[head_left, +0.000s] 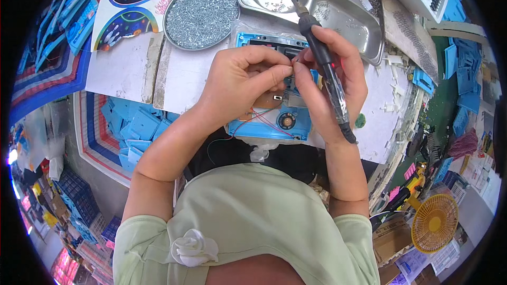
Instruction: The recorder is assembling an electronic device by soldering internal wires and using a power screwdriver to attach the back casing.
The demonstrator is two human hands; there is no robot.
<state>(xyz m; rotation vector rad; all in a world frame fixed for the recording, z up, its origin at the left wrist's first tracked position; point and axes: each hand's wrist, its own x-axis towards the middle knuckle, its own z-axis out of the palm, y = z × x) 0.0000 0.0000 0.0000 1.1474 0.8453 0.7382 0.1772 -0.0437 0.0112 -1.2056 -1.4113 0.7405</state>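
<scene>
A blue plastic housing point(244, 129) lies open in front of me, with a round speaker point(286, 121), thin red wires and a brown circuit board point(268, 100) inside. My left hand point(237, 82) is above its left part, thumb and forefinger pinched together. My right hand point(338, 82) meets those fingertips with its own pinch over the housing. Whatever sits between the fingertips is too small or hidden to name. Lying across the right palm is a black pen-shaped tool point(323, 55), held under the bent fingers, its long metal tip pointing up and away. My hands cover part of the housing.
A round dish of small metal screws point(202, 16) stands far left, beside printed sheets point(127, 26). Behind the housing is a steel compartment tray point(338, 16) with small parts. Blue plastic pieces point(138, 126) fill a striped bag at left. A yellow fan point(434, 224) stands lower right.
</scene>
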